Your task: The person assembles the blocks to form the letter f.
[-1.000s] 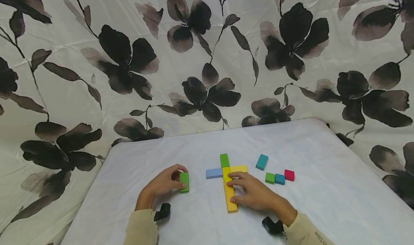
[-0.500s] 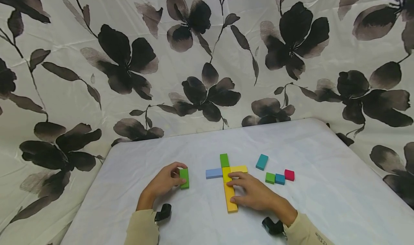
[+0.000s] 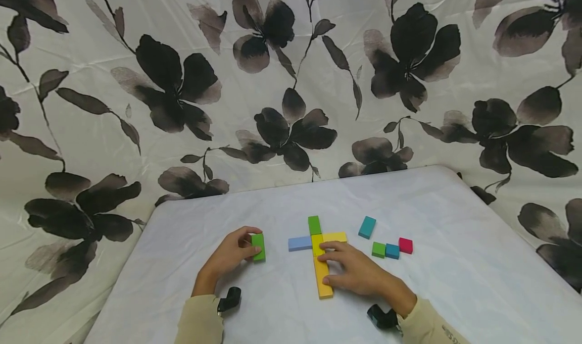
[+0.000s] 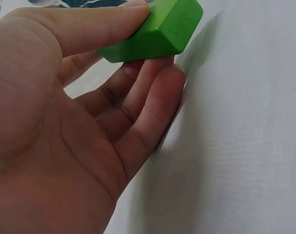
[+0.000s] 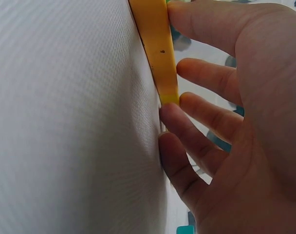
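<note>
My left hand [image 3: 227,255] pinches a green rectangular block [image 3: 258,247] between thumb and fingers. In the left wrist view the thumb presses one side of the green block [image 4: 160,31] while the fingers lie beneath it. To the right, blocks form a cross: a long orange-yellow block [image 3: 322,281], a short yellow block [image 3: 317,244] above it, a green block [image 3: 314,225] at the far end, a light blue block [image 3: 300,244] on the left and a yellow block [image 3: 335,237] on the right. My right hand [image 3: 359,269] rests its loosely spread fingertips on the yellow pieces.
Right of the cross lie a teal block [image 3: 367,227], a small green cube [image 3: 378,249], a blue cube [image 3: 392,251] and a red cube [image 3: 405,246]. Everything is on a white-covered table [image 3: 459,283]. A flower-patterned cloth [image 3: 291,46] hangs behind it.
My left hand has slid the green block a short way toward the table's far side. The right hand and the cross of blocks have stayed in place.
</note>
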{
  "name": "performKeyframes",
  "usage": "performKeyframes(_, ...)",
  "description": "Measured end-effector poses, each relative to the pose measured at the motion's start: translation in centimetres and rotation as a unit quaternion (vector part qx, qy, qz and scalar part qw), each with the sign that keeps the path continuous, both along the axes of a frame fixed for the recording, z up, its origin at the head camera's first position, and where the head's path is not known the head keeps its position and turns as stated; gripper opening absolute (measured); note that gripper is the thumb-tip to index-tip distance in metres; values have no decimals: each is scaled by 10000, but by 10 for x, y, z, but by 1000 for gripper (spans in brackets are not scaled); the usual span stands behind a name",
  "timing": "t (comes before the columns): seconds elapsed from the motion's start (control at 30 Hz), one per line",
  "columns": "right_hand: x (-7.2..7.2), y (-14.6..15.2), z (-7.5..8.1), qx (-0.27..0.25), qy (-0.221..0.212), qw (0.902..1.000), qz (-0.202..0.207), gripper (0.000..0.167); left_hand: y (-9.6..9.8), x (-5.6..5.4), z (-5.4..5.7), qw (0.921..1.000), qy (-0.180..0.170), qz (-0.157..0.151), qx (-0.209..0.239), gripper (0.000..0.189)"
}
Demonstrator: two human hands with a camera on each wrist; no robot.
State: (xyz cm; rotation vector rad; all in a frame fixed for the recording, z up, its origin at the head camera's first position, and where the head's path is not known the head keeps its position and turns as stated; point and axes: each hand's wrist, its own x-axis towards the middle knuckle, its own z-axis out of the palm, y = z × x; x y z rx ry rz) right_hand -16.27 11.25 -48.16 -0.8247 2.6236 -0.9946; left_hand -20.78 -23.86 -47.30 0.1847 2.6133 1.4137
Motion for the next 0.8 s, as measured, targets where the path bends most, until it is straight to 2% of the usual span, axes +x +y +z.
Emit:
performKeyframes(0.5, 1, 0, 1, 94, 46, 9999, -32, 48, 3, 0, -1, 9998, -22, 104, 154, 43)
performKeyframes(0.8, 2, 0, 2, 62, 99, 9999, 13, 48, 4, -1, -3, 9978, -160, 272, 582, 43)
